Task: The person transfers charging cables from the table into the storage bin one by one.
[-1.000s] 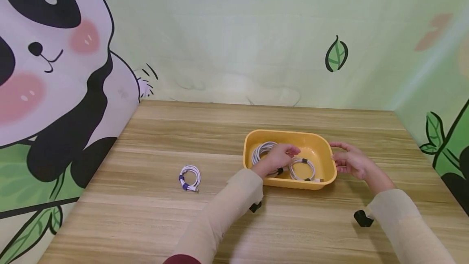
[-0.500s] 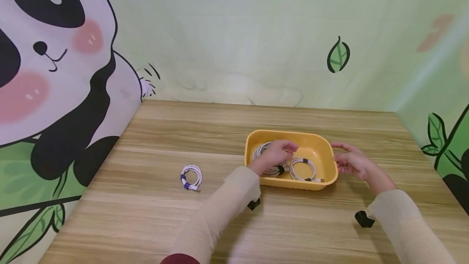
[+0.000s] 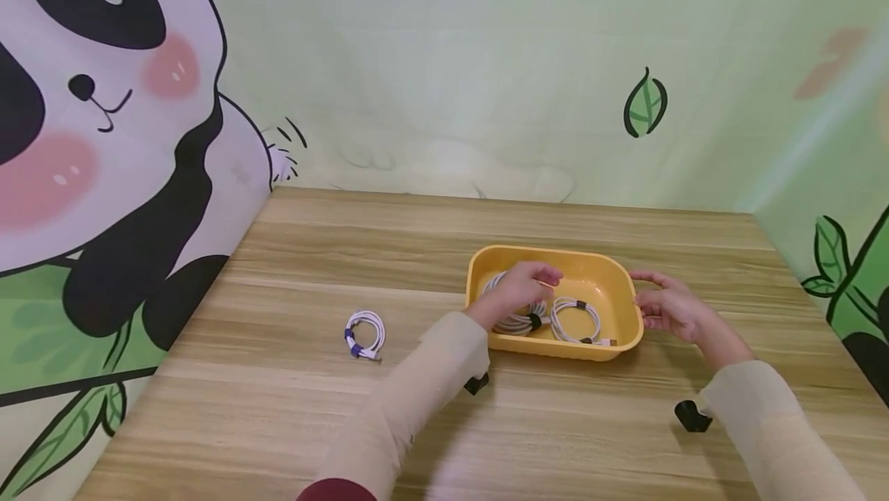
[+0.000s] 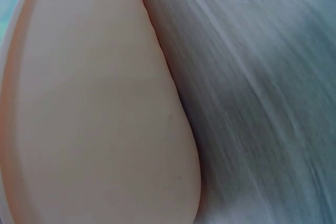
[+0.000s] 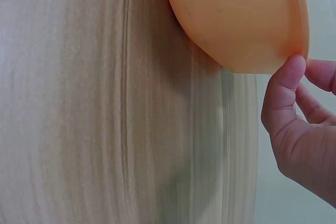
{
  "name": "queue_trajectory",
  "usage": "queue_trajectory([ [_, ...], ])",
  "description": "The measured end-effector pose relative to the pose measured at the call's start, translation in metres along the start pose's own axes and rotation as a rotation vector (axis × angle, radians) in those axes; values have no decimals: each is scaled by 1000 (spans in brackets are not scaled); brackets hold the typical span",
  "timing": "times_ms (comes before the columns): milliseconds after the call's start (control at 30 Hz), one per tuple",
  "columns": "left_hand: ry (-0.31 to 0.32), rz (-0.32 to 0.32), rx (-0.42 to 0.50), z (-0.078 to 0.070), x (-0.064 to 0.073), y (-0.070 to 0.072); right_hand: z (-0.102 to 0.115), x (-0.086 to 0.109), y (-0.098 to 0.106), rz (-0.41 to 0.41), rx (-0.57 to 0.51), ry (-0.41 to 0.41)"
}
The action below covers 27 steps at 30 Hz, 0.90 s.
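Observation:
In the head view, a yellow plastic basket holds white coiled cables. A thick cable coil lies at its left end, and a thinner coil with black ties lies right of it. My left hand hovers over the thick coil with loosely bent fingers, nothing visible between them, and covers part of that coil. My right hand touches the basket's right end; in the right wrist view its fingertips are right at the rim. Another white cable coil with blue ties lies left of the basket.
The wooden table runs back to a green wall with panda and leaf prints. Small black pieces hang at the cuffs of both beige sleeves. A pale surface fills much of the left wrist view.
My left hand has drifted slightly left inside the basket, away from the thinner coil. The right hand keeps its place at the rim. The whole head view has shifted slightly.

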<state>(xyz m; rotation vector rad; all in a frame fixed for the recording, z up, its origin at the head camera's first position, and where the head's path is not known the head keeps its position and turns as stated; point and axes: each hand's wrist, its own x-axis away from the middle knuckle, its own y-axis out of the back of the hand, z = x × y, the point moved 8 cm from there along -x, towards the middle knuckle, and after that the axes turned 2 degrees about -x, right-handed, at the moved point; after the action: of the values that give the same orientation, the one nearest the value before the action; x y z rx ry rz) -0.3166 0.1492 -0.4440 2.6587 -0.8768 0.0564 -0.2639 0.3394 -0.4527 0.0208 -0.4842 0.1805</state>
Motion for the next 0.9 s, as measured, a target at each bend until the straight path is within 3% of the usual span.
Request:
queue_trajectory([
  [633,-26,51,-24,-4,8,14,0,-1,1,14,-19,11],
  [900,-6,31,-46,-1,7,20,1,-1,0,15,-18,14],
])
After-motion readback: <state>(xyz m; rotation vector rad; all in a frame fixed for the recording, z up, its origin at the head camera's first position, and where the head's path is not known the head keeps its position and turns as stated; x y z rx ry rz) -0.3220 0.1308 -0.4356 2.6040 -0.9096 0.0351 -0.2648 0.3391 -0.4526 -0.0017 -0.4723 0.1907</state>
